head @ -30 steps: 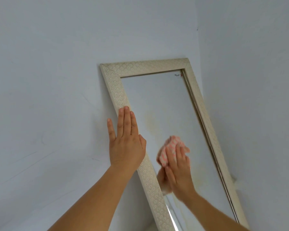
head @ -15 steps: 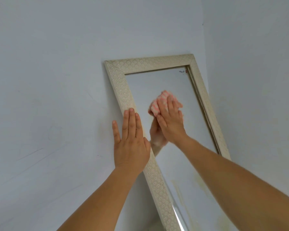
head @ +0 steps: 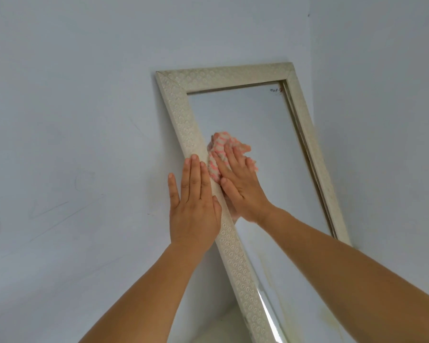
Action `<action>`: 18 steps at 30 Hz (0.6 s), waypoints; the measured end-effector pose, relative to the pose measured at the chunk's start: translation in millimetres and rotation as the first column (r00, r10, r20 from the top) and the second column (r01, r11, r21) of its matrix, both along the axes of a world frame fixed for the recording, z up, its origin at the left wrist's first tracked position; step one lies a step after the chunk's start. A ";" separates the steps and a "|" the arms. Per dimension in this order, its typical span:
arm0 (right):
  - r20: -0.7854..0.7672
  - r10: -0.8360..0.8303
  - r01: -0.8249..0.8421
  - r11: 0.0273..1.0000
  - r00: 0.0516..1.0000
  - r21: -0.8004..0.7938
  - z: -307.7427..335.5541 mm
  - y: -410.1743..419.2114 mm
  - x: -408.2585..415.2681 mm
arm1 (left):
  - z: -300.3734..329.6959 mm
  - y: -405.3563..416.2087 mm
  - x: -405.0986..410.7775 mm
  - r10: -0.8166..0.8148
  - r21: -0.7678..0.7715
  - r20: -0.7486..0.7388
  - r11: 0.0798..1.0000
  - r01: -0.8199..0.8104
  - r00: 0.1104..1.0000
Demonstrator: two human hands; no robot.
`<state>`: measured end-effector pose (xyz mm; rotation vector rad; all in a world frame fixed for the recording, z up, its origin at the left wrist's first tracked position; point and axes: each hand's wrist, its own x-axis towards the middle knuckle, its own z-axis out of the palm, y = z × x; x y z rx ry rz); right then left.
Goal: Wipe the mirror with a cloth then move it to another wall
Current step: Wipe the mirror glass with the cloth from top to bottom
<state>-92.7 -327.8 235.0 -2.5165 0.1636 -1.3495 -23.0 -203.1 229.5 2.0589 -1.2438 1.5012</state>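
Head view: tall cream patterned-frame mirror leans on the pale wall in the corner. Left hand flat, fingers spread, bracing the frame. Right hand presses pink-striped cloth on glass near left edge. Wiping underway; lower glass looks streaky; move not started.

The tall rectangular mirror has a cream-white frame embossed with a pattern of small circles and scale-like shapes, repeated along every side. Its glass reflects a pale blue-grey colour, with faint yellowish stains toward 5 o'clock and a small dark mark with a red spot in the corner at 1 o'clock. The crumpled cloth is beige with bright pink zigzag stripes. The painted wall at 9 o'clock is pale blue-grey with thin dark scratch lines.
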 end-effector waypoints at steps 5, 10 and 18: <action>-0.032 -0.011 0.012 0.999 0.999 0.044 -85.1 9.7 -24.4 | -19.7 -7.1 -8.5 -0.007 -0.002 -0.026 1.000 0.006 1.000; -0.100 -0.068 0.081 0.988 0.993 0.132 -168.5 26.5 -52.3 | -44.7 -7.9 -20.1 0.008 0.024 -0.053 1.000 -0.007 0.999; -0.069 -0.044 0.061 0.959 0.997 0.278 -163.5 43.0 -48.8 | -60.3 -0.4 -26.3 -0.012 0.073 -0.053 0.997 0.016 0.999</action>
